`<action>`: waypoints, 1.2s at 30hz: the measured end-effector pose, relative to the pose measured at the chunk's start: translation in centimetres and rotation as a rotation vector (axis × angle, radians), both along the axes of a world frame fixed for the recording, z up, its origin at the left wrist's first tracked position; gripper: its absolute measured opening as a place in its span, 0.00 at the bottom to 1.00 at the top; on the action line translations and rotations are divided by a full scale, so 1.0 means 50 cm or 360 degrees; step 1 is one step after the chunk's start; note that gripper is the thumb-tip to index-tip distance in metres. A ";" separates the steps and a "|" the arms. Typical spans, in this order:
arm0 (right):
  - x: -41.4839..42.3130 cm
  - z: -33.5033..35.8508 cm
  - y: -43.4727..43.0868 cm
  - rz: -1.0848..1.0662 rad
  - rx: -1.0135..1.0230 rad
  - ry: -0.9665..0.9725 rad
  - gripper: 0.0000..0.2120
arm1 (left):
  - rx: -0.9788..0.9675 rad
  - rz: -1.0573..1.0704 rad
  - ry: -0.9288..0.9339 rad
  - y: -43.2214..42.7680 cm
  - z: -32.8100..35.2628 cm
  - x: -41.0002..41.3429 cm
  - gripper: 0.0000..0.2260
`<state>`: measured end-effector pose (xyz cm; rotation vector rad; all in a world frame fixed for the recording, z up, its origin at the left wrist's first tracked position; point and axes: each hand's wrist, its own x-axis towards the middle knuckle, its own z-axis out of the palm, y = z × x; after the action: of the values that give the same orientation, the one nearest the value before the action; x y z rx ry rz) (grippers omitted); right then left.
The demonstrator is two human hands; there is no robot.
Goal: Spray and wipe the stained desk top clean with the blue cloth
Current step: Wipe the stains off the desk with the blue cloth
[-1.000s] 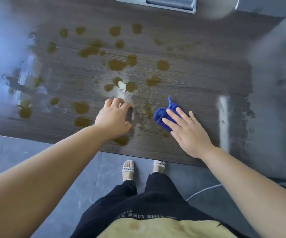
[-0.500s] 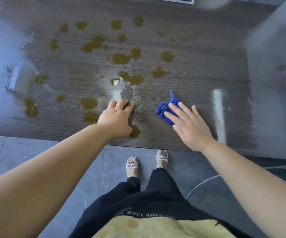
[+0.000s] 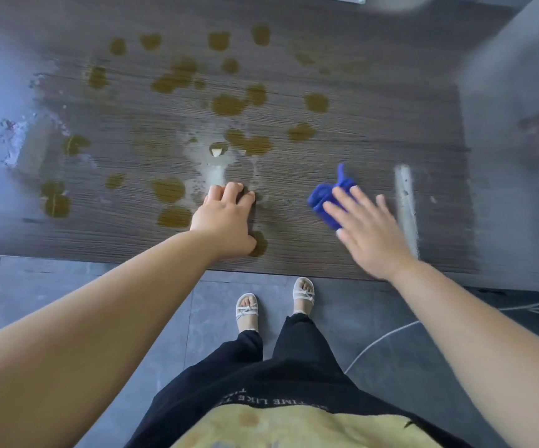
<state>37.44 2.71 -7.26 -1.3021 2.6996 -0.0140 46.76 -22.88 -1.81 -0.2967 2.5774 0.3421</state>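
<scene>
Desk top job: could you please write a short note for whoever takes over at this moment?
Left hand: fingertips resting on the desk top beside a wet patch, holding nothing.
Right hand: flat on the blue cloth, right of the left hand.
Done: one patch looks sprayed.
Left: the brown stains across the desk top are unwiped.

Both bare forearms reach from the near edge toward the far side, converging slightly. Left hand [image 3: 226, 218]: palm down, left of centre, fingers [image 3: 233, 190] bent at the knuckles, tips planted on the worktop [image 3: 358, 92], thumb out to the right; nothing held. Right hand [image 3: 368, 231]: palm down, further right, fingers [image 3: 342, 202] straight and spread, pointing far-left. Its edges are blurred.
</scene>
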 end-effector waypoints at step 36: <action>0.190 0.002 -0.228 0.0089 -0.0112 -0.0078 0.24 | 0.0018 0.0618 0.0129 -0.099 -0.009 0.166 0.34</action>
<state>46.96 -8.67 -7.17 -1.3772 2.6432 -0.1347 55.07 -27.83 -2.24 -0.7981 2.5859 0.5157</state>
